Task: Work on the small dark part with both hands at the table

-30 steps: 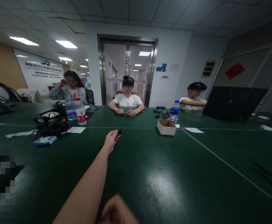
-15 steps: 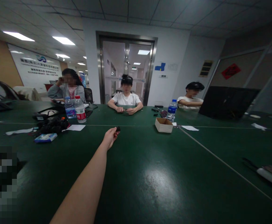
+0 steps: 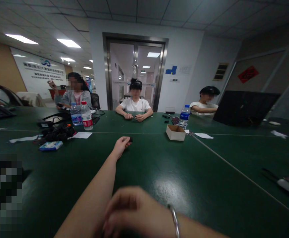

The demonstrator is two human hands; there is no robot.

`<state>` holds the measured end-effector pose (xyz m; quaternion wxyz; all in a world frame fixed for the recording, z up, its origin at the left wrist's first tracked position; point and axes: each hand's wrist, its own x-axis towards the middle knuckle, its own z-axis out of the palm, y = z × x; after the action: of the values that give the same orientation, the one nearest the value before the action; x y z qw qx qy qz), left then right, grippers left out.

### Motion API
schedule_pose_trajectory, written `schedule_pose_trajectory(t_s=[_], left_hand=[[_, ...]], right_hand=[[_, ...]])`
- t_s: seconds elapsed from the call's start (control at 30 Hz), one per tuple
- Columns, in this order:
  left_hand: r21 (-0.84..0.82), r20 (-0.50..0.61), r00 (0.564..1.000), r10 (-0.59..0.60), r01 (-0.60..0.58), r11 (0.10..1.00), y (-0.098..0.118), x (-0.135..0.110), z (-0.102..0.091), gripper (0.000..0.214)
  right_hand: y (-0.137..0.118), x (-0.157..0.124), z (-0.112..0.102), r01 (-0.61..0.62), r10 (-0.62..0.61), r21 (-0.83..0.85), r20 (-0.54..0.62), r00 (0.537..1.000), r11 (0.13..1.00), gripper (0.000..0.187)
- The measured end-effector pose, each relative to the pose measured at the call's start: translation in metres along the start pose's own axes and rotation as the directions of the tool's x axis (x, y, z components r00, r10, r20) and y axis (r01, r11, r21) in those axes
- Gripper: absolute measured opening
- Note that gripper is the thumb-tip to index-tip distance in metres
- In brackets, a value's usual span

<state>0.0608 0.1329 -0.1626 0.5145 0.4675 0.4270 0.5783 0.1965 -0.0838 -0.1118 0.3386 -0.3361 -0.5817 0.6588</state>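
Note:
My left hand reaches out over the green table, fingers and thumb pinched on a small black block. The block's kind cannot be made out; it is dark, and part of it is covered by the fingers. Close to the camera, my right hand crosses in front of my left forearm. A silver bracelet circles its wrist. The right fingers are loosely curled and blurred, with the thumb apart from them and nothing visible in between. Whether this hand touches the forearm cannot be told.
An open cardboard box stands right of my left hand, by a blue-capped bottle. Two bottles, a blue packet and black gear lie left. A person sits opposite, others at the sides. A dark monitor stands right.
My right hand has come into view from the lower right, in front of my left forearm. My left hand, with the black block, has shifted slightly right and nearer. The seated person on the left has lowered a hand from the head.

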Motion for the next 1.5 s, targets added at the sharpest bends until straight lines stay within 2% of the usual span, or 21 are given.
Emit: schedule_pose_trajectory(t_s=[0.07, 0.1, 0.13, 0.2, 0.27, 0.4, 0.5, 0.57, 0.7, 0.83, 0.93, 1.03, 1.1, 1.33, 1.4, 1.5], left_hand=[[0.107, 0.025, 0.998, 0.057, -0.060, 0.992, 0.002, -0.004, 0.004, 0.036], [0.157, 0.036, 0.996, 0.079, -0.084, 0.984, 0.003, -0.006, 0.006, 0.040], [0.203, 0.051, 0.994, 0.094, -0.102, 0.974, 0.004, -0.007, 0.008, 0.044], [0.285, 0.095, 0.990, 0.103, -0.127, 0.950, 0.005, -0.009, 0.012, 0.047], [0.335, 0.142, 0.984, 0.112, -0.154, 0.929, 0.005, -0.010, 0.014, 0.047], [0.367, 0.167, 0.979, 0.115, -0.170, 0.915, 0.002, -0.011, 0.016, 0.043], [0.391, 0.166, 0.980, 0.105, -0.163, 0.906, -0.001, -0.010, 0.016, 0.042], [0.402, 0.165, 0.982, 0.097, -0.157, 0.902, -0.002, -0.008, 0.016, 0.042], [0.390, 0.126, 0.987, 0.098, -0.140, 0.910, -0.003, -0.007, 0.016, 0.043], [0.385, 0.166, 0.977, 0.135, -0.191, 0.903, 0.003, -0.011, 0.019, 0.031], [0.348, 0.183, 0.975, 0.125, -0.183, 0.919, 0.009, -0.017, 0.023, 0.031], [0.348, 0.204, 0.975, 0.090, -0.158, 0.924, 0.011, -0.020, 0.023, 0.031], [0.360, 0.208, 0.976, 0.067, -0.140, 0.922, 0.010, -0.019, 0.022, 0.032], [0.333, 0.159, 0.976, 0.152, -0.198, 0.922, 0.004, -0.011, 0.018, 0.040], [0.313, 0.112, 0.985, 0.128, -0.157, 0.937, 0.006, -0.011, 0.018, 0.047], [0.337, 0.096, 0.994, 0.056, -0.085, 0.938, 0.007, -0.012, 0.020, 0.043]], right_hand=[[-0.019, 0.045, -0.040, 0.055, -0.067, -0.072, -0.170, 0.983, 0.996, 0.022], [-0.027, 0.068, -0.060, 0.073, -0.106, -0.122, -0.294, 0.950, 0.990, 0.023], [-0.032, 0.088, -0.078, 0.052, -0.123, -0.168, -0.447, 0.886, 0.984, 0.024], [-0.033, 0.119, -0.104, 0.051, -0.122, -0.166, -0.448, 0.886, 0.985, 0.036], [-0.021, 0.138, -0.116, 0.055, -0.106, -0.144, -0.383, 0.918, 0.988, 0.038], [0.015, 0.154, -0.119, 0.126, -0.160, -0.137, -0.273, 0.949, 0.983, 0.030], [0.028, 0.158, -0.123, 0.232, -0.259, -0.127, -0.262, 0.930, 0.964, 0.037], [0.029, 0.160, -0.127, 0.258, -0.288, -0.139, -0.291, 0.912, 0.956, 0.038], [0.025, 0.160, -0.132, 0.231, -0.304, -0.242, -0.334, 0.892, 0.942, 0.029], [0.022, 0.158, -0.135, 0.167, -0.272, -0.288, -0.378, 0.885, 0.943, 0.024], [0.020, 0.155, -0.138, 0.125, -0.301, -0.385, -0.439, 0.846, 0.914, 0.025], [0.017, 0.151, -0.141, 0.096, -0.365, -0.495, -0.484, 0.796, 0.864, 0.034], [0.017, 0.150, -0.143, 0.081, -0.384, -0.528, -0.495, 0.779, 0.845, 0.040], [0.024, 0.156, -0.150, 0.096, -0.329, -0.468, -0.447, 0.832, 0.879, 0.037], [0.025, 0.157, -0.151, 0.104, -0.311, -0.436, -0.435, 0.845, 0.894, 0.035], [0.024, 0.157, -0.151, 0.104, -0.290, -0.414, -0.418, 0.861, 0.904, 0.029]])
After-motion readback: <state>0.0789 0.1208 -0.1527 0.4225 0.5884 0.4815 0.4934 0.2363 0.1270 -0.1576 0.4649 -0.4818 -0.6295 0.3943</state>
